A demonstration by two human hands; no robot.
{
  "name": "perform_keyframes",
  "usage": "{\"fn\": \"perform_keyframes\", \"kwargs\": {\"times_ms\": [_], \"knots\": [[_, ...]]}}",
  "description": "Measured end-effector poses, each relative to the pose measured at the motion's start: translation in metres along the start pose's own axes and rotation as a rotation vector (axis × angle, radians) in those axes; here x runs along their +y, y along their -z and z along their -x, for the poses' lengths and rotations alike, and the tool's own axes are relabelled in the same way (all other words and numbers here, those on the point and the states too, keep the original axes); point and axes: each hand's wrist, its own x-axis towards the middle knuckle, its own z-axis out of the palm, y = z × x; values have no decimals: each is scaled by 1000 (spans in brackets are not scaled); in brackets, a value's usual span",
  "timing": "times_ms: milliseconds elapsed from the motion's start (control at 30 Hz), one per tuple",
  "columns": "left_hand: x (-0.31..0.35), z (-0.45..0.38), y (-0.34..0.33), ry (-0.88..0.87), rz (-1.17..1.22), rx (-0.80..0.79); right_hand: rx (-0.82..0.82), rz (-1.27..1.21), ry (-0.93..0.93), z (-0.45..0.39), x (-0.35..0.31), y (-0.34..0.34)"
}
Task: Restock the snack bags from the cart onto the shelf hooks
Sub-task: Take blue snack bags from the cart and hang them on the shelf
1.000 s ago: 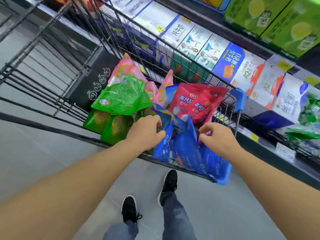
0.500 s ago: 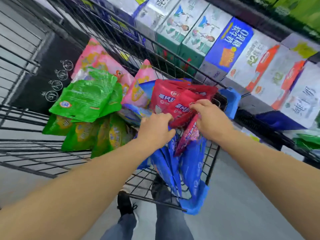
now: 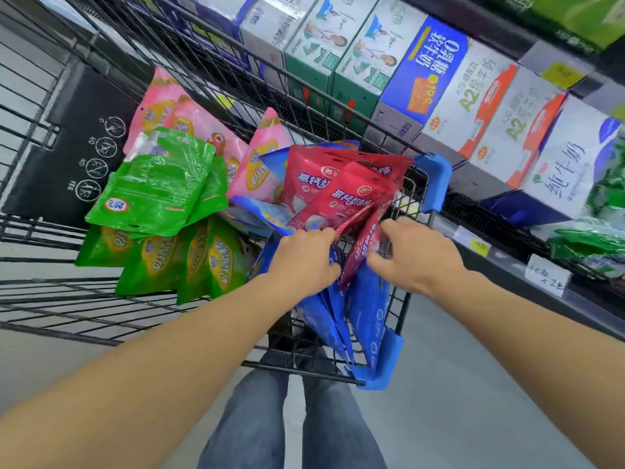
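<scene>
**Both hands in the cart, working the red and blue bags**

Far left, the black sign panel (image 3: 67, 157) with its round pictograms leans inside the wire cart (image 3: 40, 299). Next along come the green bags (image 3: 152, 184), one lying flat on top of a row standing on edge beneath it. Behind them the pink bags (image 3: 169, 110) lean against the cart's far wall.

Now to the middle, and here's the action. The left hand (image 3: 304, 255) is curled closed around the tops of the blue bags (image 3: 338, 319), which hang down bunched against the cart's near right corner. Just above its knuckles the red bags (image 3: 341, 187) fan out, face up, white lettering showing. One red bag is tipped downward between the two hands. The right hand (image 3: 416, 252) has its fingers bent in on that tipped red bag's edge; how firm the grip is, I cannot tell.

Below, grey trouser legs (image 3: 257, 418) stand on the grey floor.

Right side: the shelf (image 3: 507, 265) runs alongside the cart, stacked with milk cartons (image 3: 436, 69) in white, blue and orange, price tags on its edge, and more green packs (image 3: 595, 238) at the far right.
</scene>
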Motion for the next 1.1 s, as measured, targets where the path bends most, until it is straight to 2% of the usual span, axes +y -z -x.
{"fn": "perform_keyframes", "kwargs": {"times_ms": [67, 133, 233, 367, 433, 467, 533, 633, 800, 967, 1100], "knots": [[1, 4, 5, -19, -7, -19, -158, 72, -78, 4, -6, 0], [5, 11, 12, -39, -34, -29, -184, -77, -119, 9, -11, -1], [11, 25, 24, -52, -73, -39, -86, -390, -205, 18, -17, 3], [24, 54, 56, -123, 292, -253, 75, -955, -424, 41, -26, 26], [34, 67, 69, -145, 342, -320, 150, -1207, -500, 56, -30, 45], [39, 73, 76, -149, 337, -305, 183, -1286, -511, 65, -34, 57], [50, 82, 86, -144, 236, -188, 234, -1429, -502, 81, -40, 79], [67, 89, 106, -156, 60, 84, 286, -1592, -469, 101, -44, 107], [86, 94, 148, -228, 91, 383, 357, -1573, -440, 139, -33, 136], [139, 103, 166, -427, -24, 573, 437, -1758, -384, 181, 1, 148], [201, 114, 165, -538, -65, 565, 464, -1904, -285, 232, 62, 144]]}}
